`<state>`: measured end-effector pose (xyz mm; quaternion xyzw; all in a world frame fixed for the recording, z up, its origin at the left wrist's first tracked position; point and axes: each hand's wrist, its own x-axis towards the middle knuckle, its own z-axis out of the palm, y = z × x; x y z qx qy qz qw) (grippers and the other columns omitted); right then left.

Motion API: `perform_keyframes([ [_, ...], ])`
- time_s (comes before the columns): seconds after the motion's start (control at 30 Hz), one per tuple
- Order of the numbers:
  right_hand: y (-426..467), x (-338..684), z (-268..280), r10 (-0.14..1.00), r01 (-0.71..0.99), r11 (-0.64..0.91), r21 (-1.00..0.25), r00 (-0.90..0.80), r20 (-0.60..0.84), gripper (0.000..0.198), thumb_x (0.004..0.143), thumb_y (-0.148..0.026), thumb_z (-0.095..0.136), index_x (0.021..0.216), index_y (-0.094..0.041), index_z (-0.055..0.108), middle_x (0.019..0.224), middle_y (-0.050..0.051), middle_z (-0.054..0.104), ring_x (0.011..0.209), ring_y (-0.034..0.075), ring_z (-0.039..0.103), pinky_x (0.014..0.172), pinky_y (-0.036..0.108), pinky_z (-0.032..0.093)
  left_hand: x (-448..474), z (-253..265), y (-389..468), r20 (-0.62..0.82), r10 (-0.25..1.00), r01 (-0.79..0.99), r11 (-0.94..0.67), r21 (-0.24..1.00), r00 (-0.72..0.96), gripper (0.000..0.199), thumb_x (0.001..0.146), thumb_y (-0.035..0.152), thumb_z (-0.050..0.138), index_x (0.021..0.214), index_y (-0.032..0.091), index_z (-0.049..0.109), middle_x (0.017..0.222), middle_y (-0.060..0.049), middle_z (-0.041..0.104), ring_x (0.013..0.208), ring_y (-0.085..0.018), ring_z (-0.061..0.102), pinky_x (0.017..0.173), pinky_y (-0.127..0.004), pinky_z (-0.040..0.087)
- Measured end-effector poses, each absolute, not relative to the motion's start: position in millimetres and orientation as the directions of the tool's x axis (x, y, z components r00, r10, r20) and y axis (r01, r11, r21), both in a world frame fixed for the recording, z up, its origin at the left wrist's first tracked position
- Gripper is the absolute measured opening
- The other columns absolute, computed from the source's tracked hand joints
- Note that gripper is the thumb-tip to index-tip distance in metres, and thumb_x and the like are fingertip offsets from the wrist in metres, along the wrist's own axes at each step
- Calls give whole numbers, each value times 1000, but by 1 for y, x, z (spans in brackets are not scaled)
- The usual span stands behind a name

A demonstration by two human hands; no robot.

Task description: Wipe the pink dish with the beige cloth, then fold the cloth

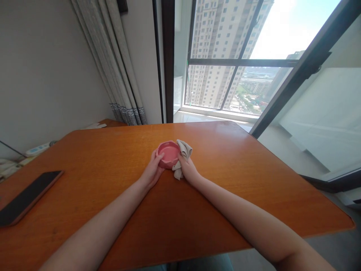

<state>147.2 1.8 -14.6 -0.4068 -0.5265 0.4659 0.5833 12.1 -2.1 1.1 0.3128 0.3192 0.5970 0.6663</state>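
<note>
A small pink round dish (169,152) with an uneven rim is held over the middle of the wooden table, its open side tilted toward me. My left hand (153,168) grips its left side, thumb over the rim and fingers underneath. On the right side, my right hand (188,168) is closed on a grey-beige cloth (184,149), which bunches above the hand and hangs below it. The cloth presses against the dish's right edge. The fingers behind the cloth and under the dish are hidden.
A dark phone-like slab (28,195) lies at the left of the wooden table (231,180). Beyond the left edge sits a white power strip (39,149). A grey curtain (115,64) hangs behind, and a dark-framed window (239,62) stands past the far edge.
</note>
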Motion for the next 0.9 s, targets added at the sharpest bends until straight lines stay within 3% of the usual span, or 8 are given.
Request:
perform_keyframes([
  [0.1, 7, 156, -9, 958, -110, 287, -952, 35, 285, 43, 83, -38, 48, 125, -27, 53, 130, -1, 54, 123, 21, 47, 110, 39, 29, 10, -1, -2, -89, 992, -556, 122, 822, 87, 43, 74, 34, 66, 113, 22, 52, 114, -6, 59, 95, -17, 59, 78, -32, 52],
  [0.23, 9, 159, -4, 908, -127, 395, -910, -99, 408, 37, 83, -35, 49, 118, -29, 60, 128, -1, 56, 123, 21, 47, 111, 37, 29, 7, -4, -1, -102, 991, -492, 133, 860, 90, 39, 75, 32, 65, 111, 18, 57, 117, -8, 59, 103, -19, 57, 82, -29, 50],
  [0.43, 2, 150, -13, 945, -47, 307, -951, -103, 310, 48, 85, -50, 48, 126, -26, 53, 127, 4, 55, 125, 23, 45, 112, 41, 25, 7, -2, 3, -154, 987, -588, 102, 803, -39, 35, 76, 26, 57, 109, 17, 58, 110, -7, 64, 99, -19, 60, 83, -30, 50],
  [0.6, 4, 150, -18, 959, 2, 280, -960, -49, 280, 52, 85, -49, 47, 130, -24, 48, 129, 5, 53, 127, 23, 42, 113, 44, 20, 9, 1, 0, -36, 999, -582, 47, 812, 30, 43, 73, 25, 64, 114, 24, 51, 117, -4, 59, 99, -18, 59, 80, -30, 52],
  [0.7, 8, 155, -14, 944, -35, 331, -943, 5, 331, 47, 85, -44, 46, 128, -24, 51, 130, 4, 53, 127, 22, 42, 113, 43, 21, 8, -2, -1, -88, 995, -546, 100, 832, 48, 39, 73, 32, 67, 107, 22, 50, 110, -4, 60, 91, -16, 60, 74, -29, 51],
  [0.8, 9, 159, -9, 909, -49, 409, -911, -71, 411, 42, 86, -43, 45, 125, -27, 54, 132, 2, 52, 127, 21, 43, 113, 40, 24, 7, -4, -1, -114, 993, -503, 103, 858, 8, 35, 73, 33, 67, 102, 19, 54, 105, -3, 60, 89, -14, 58, 76, -26, 49],
  [0.9, 5, 156, -9, 910, -22, 397, -918, -122, 396, 46, 87, -47, 45, 127, -27, 52, 131, 3, 52, 128, 22, 42, 114, 39, 23, 6, -5, 1, -96, 995, -488, 69, 870, -31, 32, 73, 31, 65, 101, 17, 58, 102, -4, 62, 91, -15, 58, 81, -26, 47],
])
